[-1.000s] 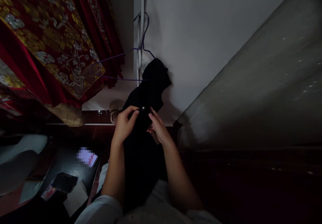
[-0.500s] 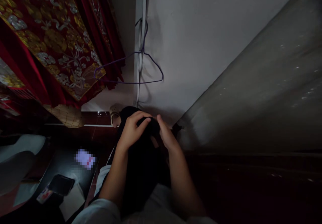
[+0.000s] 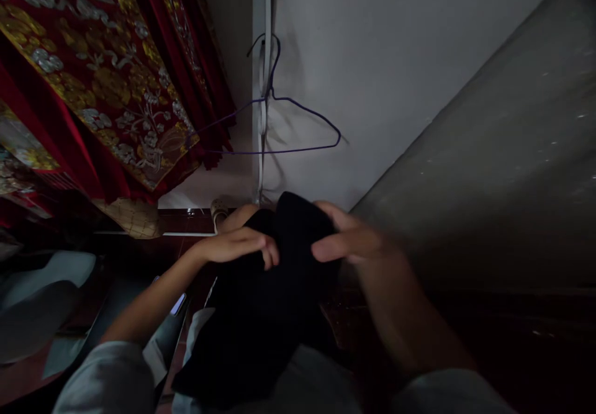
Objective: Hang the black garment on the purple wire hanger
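Cloth [image 3: 298, 290], black all over, lay in front of the person's body, bunched over the lap and held up between the 2 hands. To me it looked soft, light and floppy, so I judged it would bend any way and droop where nothing held it up. I did not think it would break, but a loose fold could get away from a pinch that was too small. The best spot to grab, I thought, was the top fold, with 1 hand on each side, thumbs in front and fingers behind. The right hand [image 3: 351, 237] had hold much like that: it gripped the cloth's edge, thumb on the near side, fingers round the back. The left hand [image 3: 235, 244] was on the other side, its fingers curled in against the cloth. I could not tell if it was pinching any.

The cloth had no shine and no pattern that I could see. Its top stood up in a round hump, and a pointy corner hung low toward the left. The dark hid most creases and seams. Past it, a thin purple hanger [image 3: 298, 151] hung by the pale wall [image 3: 395, 60], apart from the cloth.
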